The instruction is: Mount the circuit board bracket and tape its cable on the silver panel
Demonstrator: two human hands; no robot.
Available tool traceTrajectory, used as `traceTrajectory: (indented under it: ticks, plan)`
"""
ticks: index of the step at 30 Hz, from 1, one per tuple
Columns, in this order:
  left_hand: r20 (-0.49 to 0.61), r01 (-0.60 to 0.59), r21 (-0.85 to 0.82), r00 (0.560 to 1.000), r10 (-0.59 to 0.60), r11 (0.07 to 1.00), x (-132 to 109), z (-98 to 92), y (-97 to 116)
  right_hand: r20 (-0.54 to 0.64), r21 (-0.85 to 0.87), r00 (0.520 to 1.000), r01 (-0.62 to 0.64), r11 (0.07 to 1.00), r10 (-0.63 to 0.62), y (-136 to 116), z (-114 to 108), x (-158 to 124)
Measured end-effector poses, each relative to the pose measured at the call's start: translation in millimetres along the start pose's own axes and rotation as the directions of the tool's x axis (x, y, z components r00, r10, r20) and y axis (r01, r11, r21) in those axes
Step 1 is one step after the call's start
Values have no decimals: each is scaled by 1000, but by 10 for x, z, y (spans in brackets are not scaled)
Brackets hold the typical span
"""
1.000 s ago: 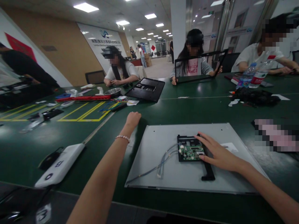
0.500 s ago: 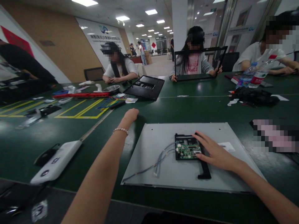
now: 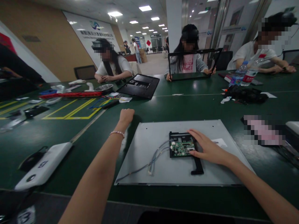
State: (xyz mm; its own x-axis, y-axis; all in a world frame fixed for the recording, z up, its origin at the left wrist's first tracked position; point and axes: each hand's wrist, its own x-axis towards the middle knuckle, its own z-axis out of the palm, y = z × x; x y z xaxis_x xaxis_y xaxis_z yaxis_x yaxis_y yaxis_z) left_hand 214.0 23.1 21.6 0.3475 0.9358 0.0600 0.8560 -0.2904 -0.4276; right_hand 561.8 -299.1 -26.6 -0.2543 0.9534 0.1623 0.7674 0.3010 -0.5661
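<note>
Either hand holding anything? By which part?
Right hand: fingers and thumb at the right side of the black bracket; grip unclear. Left hand: fisted, contents hidden.

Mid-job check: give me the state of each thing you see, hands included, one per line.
Left hand: curled, beside panel
Right hand: spread, on bracket
Board: exposed, set in bracket
Bracket: lying on panel
Panel: flat on table
Cables: running out from board's side
Plug: loose, on panel
Frame: held up by a co-worker
Cover: lying, recessed side up
Red-capped bottle: capped, standing
</note>
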Motion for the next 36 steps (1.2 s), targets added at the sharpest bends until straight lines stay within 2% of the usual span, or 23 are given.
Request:
traceTrajectory:
  ticks: [9, 16, 19, 22, 24, 27, 29, 33, 34, 36]
  plan:
    - [-31, -5, -16, 1000, 5, 1000, -106, 50, 106, -32, 24, 999, 10, 1000, -9, -9, -22, -3]
    - [-104, 11, -23, 995, -14, 1000, -274, -42, 158, -41, 35, 999, 34, 999, -32, 4, -18, -9]
    - [-190, -42, -34, 981, 35, 999, -328, -112, 185, -44, 37, 998, 44, 998, -42, 10, -21, -15]
    - [-263, -154, -48, 955, 136, 987, -374, -224, 276, -35, 24, 999, 40, 999, -39, 23, -27, -26]
    - [-315, -227, -59, 928, 198, 972, -425, -333, 418, -22, 13, 999, 33, 999, -33, 29, -34, -35]
    - [-393, -328, -80, 878, 272, 941, -589, -545, 780, -11, 10, 999, 34, 999, -34, 23, -49, -44]
    - [-454, -429, -98, 823, 343, 898, -758, -701, 1089, -23, 28, 998, 54, 998, -53, 13, -60, -44]
    - [-535, -652, -91, 670, 515, 753, -1106, -959, 1674, -85, 60, 993, 87, 994, -82, -4, -66, -36]
    - [-534, -683, -88, 647, 545, 725, -1168, -998, 1786, -97, 61, 992, 88, 994, -82, -6, -63, -34]
    - [-512, -720, -96, 628, 586, 688, -1253, -1040, 1960, -109, 61, 990, 91, 994, -84, -2, -54, -29]
